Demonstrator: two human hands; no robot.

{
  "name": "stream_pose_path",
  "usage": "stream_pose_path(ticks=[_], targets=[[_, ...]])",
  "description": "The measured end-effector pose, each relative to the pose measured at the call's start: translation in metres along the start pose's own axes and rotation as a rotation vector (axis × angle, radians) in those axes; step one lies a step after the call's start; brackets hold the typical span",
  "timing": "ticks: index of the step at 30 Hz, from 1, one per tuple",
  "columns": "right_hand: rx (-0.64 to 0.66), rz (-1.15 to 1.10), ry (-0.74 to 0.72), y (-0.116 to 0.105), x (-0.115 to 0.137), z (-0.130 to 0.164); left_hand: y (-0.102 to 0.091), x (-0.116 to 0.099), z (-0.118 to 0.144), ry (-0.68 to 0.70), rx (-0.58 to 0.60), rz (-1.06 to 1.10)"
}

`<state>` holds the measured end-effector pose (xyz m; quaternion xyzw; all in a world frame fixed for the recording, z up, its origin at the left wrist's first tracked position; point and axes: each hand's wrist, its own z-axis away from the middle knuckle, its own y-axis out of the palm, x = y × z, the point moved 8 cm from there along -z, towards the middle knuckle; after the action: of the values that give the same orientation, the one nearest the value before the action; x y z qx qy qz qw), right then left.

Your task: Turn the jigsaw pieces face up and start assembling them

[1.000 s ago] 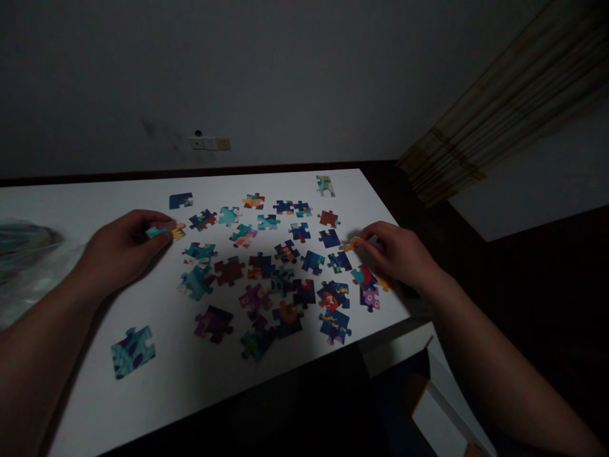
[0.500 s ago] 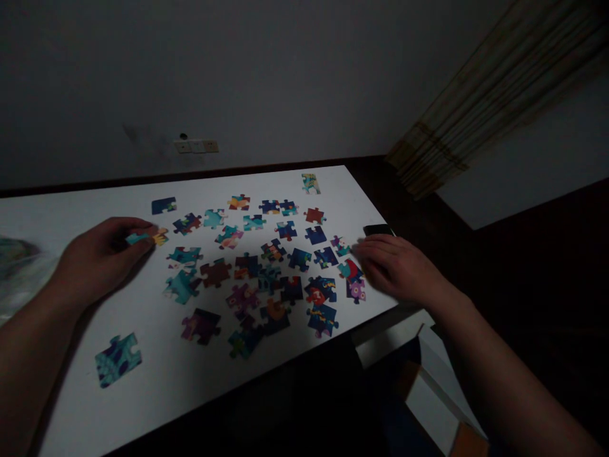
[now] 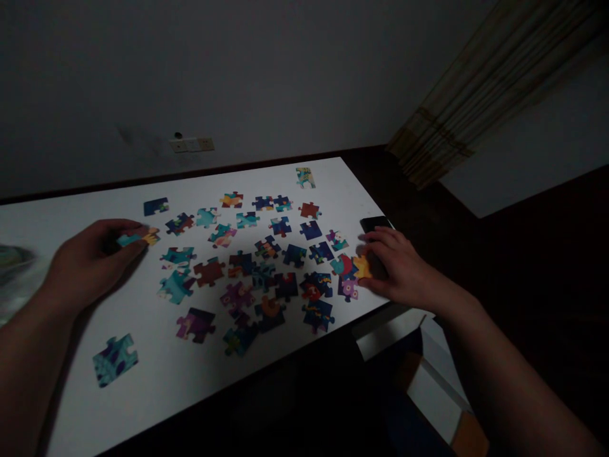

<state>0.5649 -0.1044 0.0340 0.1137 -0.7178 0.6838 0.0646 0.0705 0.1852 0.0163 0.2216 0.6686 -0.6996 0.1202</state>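
Firstly, plastic bag (image 3: 14,285) lies left of left hand (image 3: 95,261). Below this hand, white table (image 3: 157,387) gives open room around teal-purple piece (image 3: 115,360). Left hand pinches teal-yellow piece (image 3: 151,237). Rightward, puzzle pieces (image 3: 209,271) spread until right hand (image 3: 396,266), above table's right edge; thumb and fingers apart, yellow piece (image 3: 362,267) between them, contact cannot tell.

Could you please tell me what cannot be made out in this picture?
Head view:
Teal-and-yellow puzzle piece: partly hidden by the left hand.
Orange puzzle piece: its right side, lost behind the right hand and shadow.
Black object: its near part, hidden by the right hand; too dark to identify.
Plastic bag: cut off by the left edge; contents blurred.
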Motion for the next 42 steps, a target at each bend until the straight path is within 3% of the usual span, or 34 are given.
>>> stream_pose_path(ticks=[4, 7, 10, 16, 22, 26, 32, 38, 42], targets=[[-0.031, -0.129, 0.066, -0.007, 0.003, -0.006, 0.001, 0.001, 0.002, 0.01, 0.002, 0.016], [-0.172, -0.11, 0.128, -0.011, 0.002, 0.002, 0.002, 0.002, 0.002, 0.029, -0.007, 0.043], [-0.288, 0.003, 0.077, -0.004, 0.01, 0.019, 0.002, 0.002, 0.002, 0.054, -0.022, 0.066], [-0.234, 0.045, -0.038, 0.021, 0.031, 0.044, 0.0, -0.002, 0.002, 0.018, -0.002, 0.022], [-0.522, 0.143, 0.287, 0.003, -0.011, 0.058, 0.001, 0.001, -0.001, 0.032, 0.006, 0.056], [-0.508, 0.182, 0.371, 0.01, -0.029, 0.062, 0.001, 0.003, -0.001, 0.025, 0.004, 0.038], [-0.618, 0.136, 0.384, 0.007, -0.031, 0.078, 0.0, 0.004, -0.001, 0.014, 0.009, 0.034], [-0.541, 0.055, 0.591, 0.021, -0.048, 0.086, 0.0, 0.001, 0.001, 0.0, 0.0, 0.05], [-0.548, 0.069, 0.62, 0.016, -0.056, 0.084, -0.003, -0.003, 0.003, -0.03, -0.012, 0.05]])
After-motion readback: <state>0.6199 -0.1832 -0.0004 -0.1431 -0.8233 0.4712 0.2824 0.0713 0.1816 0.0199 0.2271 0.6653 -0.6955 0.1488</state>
